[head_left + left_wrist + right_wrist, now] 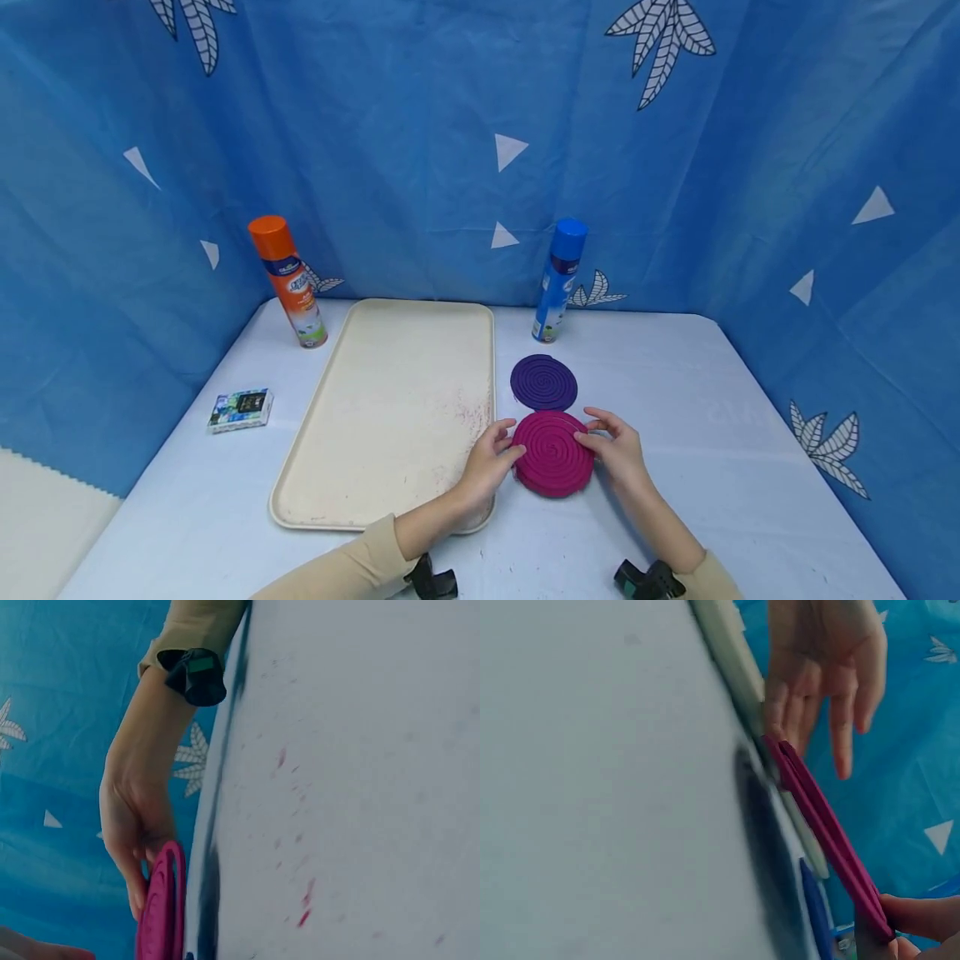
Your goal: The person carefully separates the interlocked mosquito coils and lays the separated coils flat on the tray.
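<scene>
A magenta spiral disc (553, 457), wound like a flat coil, is between the two hands. My right hand (621, 450) pinches its right edge between thumb and fingers. My left hand (486, 467) is at the disc's left edge with loosely bent fingers; whether it touches the disc I cannot tell. In the right wrist view, the disc (832, 832) is tilted above the table and looks like two layers with a narrow gap. Just behind it, a dark purple spiral disc (543, 383) lies flat on the white table.
A cream tray (397, 400) with reddish smudges lies left of the discs, under my left forearm. An orange spray can (288, 283) stands at the back left, a blue spray can (558, 283) behind the purple disc. A small patterned box (240, 411) sits at far left.
</scene>
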Demonstrator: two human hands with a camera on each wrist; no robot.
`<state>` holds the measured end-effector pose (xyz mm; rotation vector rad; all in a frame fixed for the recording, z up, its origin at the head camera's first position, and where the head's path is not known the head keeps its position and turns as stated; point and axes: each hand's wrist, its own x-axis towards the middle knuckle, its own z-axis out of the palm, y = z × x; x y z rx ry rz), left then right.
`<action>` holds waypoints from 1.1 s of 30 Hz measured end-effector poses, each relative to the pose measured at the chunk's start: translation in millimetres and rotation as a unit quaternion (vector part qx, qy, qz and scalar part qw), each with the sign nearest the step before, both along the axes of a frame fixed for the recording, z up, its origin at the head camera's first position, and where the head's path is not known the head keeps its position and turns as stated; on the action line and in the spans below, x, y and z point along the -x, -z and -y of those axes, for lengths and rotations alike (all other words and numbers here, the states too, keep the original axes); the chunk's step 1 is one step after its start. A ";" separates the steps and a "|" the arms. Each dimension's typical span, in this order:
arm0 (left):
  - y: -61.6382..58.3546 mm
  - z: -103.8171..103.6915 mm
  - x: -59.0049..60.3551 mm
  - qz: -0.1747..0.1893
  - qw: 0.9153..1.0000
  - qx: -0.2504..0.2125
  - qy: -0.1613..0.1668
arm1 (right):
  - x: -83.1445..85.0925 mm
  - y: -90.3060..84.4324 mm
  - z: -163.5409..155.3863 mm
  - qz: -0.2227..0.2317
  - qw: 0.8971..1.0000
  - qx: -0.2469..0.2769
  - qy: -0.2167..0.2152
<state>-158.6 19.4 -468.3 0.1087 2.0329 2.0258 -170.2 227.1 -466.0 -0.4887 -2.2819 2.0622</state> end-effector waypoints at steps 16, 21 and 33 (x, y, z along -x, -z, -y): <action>-43.4 53.5 74.3 -0.075 0.991 -0.045 -0.103 | 62.1 -69.5 55.7 -0.036 0.992 0.122 0.006; -58.0 70.9 86.5 -0.079 0.984 -0.083 -0.140 | 73.0 -76.5 70.4 -0.064 0.990 0.126 -0.021; -68.1 96.2 98.2 -0.106 0.980 -0.058 -0.158 | 81.9 -79.3 86.6 -0.063 0.993 0.091 -0.048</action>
